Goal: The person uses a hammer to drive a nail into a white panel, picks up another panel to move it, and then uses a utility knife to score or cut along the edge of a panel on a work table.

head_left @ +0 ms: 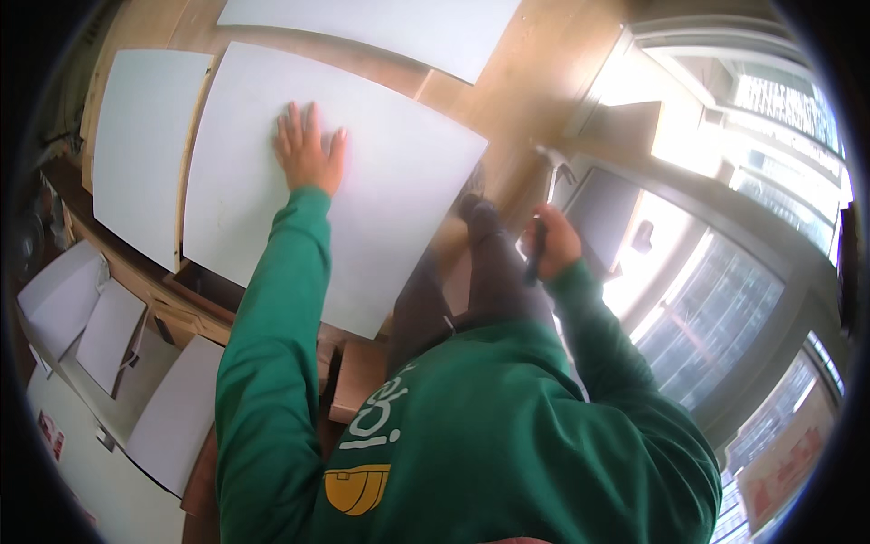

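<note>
My left hand (308,156) lies flat with spread fingers on a large white panel (381,218). Out to the right, my right hand (555,241) is wrapped round the dark handle of a claw hammer (553,163). The hammer's metal head points away from me, beside the panel's right corner and apart from it. A narrower white panel (145,154) sits left of the large one, with a wooden strip (193,163) between them. Part of the large panel's near edge is hidden behind my left sleeve.
Another white panel (390,27) lies at the far side on the wooden floor (517,82). At the lower left are several pale boards (177,417). A window (716,308) and a dark flat box-like piece (603,213) are on the right. My legs (498,263) stand close to the panel.
</note>
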### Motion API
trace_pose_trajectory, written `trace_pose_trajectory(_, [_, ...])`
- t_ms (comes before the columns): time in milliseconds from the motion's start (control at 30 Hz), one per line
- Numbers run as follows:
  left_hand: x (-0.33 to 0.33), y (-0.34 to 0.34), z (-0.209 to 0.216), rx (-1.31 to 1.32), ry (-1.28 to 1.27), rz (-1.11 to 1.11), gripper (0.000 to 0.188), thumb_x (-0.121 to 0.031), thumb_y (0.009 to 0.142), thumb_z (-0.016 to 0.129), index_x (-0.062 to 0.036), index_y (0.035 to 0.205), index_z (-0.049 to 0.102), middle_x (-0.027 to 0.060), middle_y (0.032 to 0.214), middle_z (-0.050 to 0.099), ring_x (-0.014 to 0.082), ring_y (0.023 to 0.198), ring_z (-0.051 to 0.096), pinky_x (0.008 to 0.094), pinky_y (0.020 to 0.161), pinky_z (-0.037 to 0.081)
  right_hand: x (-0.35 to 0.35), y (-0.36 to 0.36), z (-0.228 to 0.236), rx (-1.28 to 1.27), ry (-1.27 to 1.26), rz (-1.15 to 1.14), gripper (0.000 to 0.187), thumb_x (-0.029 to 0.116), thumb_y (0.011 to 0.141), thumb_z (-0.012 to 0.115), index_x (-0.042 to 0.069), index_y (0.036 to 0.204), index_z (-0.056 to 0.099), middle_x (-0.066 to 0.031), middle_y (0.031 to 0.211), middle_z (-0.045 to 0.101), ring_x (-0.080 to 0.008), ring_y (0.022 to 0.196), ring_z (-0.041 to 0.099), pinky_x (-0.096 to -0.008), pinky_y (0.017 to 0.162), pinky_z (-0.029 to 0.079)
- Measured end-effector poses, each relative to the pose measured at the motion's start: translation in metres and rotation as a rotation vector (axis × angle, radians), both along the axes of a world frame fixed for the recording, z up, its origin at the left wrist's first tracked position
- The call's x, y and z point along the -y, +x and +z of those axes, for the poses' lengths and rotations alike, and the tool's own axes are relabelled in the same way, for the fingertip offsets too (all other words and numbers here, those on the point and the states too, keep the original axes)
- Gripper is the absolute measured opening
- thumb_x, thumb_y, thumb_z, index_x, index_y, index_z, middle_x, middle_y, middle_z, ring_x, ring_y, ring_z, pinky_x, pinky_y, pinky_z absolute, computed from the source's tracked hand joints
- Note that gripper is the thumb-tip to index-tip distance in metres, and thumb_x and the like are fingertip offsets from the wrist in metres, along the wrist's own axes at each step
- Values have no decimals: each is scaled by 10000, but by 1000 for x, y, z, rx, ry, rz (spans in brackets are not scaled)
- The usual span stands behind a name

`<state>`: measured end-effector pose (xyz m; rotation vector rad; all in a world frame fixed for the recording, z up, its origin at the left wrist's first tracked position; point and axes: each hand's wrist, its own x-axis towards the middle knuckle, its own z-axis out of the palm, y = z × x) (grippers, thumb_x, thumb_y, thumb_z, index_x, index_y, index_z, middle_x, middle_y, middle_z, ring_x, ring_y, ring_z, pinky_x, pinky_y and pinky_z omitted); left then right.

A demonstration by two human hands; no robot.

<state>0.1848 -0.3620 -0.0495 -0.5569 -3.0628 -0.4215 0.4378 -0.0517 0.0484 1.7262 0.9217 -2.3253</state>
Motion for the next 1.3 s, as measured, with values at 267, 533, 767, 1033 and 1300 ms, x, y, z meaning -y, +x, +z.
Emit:
trace_pose_trajectory(267, [27,22,14,-54,-106,-133,704,-505,936,519,-184,1526,309,111,1603,229,343,1479,174,551,1187,100,65,0,-3,-31,-83,-92,214,217,1015,456,18,1041,530,-51,728,507,-151,567,472,-294,508,405])
trace_pose_trajectory(533, [26,26,10,-79,-116,-158,685,-465,934,532,-156,1509,327,130,1587,249,361,1468,187,558,1179,118,86,-15,-5,-76,-56,-130,204,227,1013,452,35,989,515,-47,699,501,-158,531,477,-303,475,402])
trace_pose_trajectory(767, [28,26,4,-79,-152,-168,691,-491,952,486,-163,1528,294,118,1602,224,354,1476,173,549,1184,102,96,-18,-11,-108,-12,-209,208,237,1008,454,41,976,514,-46,688,499,-159,526,479,-308,468,403])
trace_pose_trajectory(1033, [33,27,0,-95,-137,-180,702,-505,953,475,-147,1528,290,131,1600,220,366,1476,165,556,1182,97,105,-20,-18,-155,80,-221,197,216,1003,448,36,961,518,-48,692,506,-158,519,481,-307,468,407])
trace_pose_trajectory(1300, [33,27,-1,-102,-131,-195,720,-501,941,485,-107,1516,302,161,1593,213,385,1471,156,588,1174,97,126,-21,-24,-150,203,-251,212,213,1001,448,30,928,526,-40,657,489,-156,488,471,-298,448,403])
